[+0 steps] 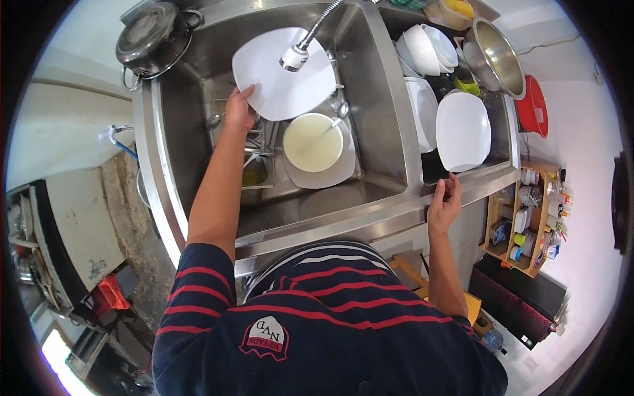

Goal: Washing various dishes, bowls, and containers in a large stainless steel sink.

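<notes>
Showing smooth white with rounded corners, the plate (274, 78) is clamped in the left grip (240, 111), the right grip (444, 208) apart.

Kitchen, steel sink (378, 119), faucet (294, 59), white bowls (419, 47), metal pot (148, 46)

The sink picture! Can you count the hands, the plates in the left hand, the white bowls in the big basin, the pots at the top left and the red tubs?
Hands: 2, left hand and right hand
White plate in the left hand: 1
White bowl: 1
Pot: 1
Red tub: 1
Total: 6
</notes>
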{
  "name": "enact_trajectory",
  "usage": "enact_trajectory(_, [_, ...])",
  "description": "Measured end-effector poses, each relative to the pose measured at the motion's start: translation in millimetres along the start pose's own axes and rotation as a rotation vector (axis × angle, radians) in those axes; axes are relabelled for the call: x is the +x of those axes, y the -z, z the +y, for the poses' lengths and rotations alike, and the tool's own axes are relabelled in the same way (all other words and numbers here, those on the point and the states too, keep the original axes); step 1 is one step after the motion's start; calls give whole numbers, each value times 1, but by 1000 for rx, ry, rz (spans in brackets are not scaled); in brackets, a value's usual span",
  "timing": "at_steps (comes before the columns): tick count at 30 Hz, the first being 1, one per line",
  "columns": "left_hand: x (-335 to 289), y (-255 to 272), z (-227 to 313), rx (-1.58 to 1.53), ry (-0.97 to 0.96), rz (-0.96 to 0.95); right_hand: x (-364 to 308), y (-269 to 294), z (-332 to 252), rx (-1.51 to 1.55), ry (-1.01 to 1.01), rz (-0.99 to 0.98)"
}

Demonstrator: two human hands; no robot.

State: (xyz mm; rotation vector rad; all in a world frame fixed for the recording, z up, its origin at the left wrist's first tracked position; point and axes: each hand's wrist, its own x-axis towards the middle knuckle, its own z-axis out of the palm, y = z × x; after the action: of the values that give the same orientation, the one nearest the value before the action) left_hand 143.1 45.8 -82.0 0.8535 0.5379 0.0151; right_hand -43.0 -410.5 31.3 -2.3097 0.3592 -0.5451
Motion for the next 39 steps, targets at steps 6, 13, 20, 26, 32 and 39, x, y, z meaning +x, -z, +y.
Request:
enact_trajectory(6, [0, -2, -14, 161, 208, -152, 1, 0, 2, -34, 29, 17])
enact_trajectory(13, [-4, 0, -30, 203, 344, -190, 0, -2, 5, 8, 27, 18])
enact_trajectory(20, [-20, 6, -15, 267, 462, -170, 0, 1, 2, -23, 26, 22])
enact_trajectory(26, [-26, -4, 2, 346, 411, -84, 0, 0, 9, -11, 60, 45])
enact_trajectory(32, [-30, -10, 1, 406, 148, -69, -1, 1, 8, -13, 43, 38])
enact_trajectory(39, [-29, -13, -11, 380, -430, 50, 1, -1, 3, 0, 69, 46])
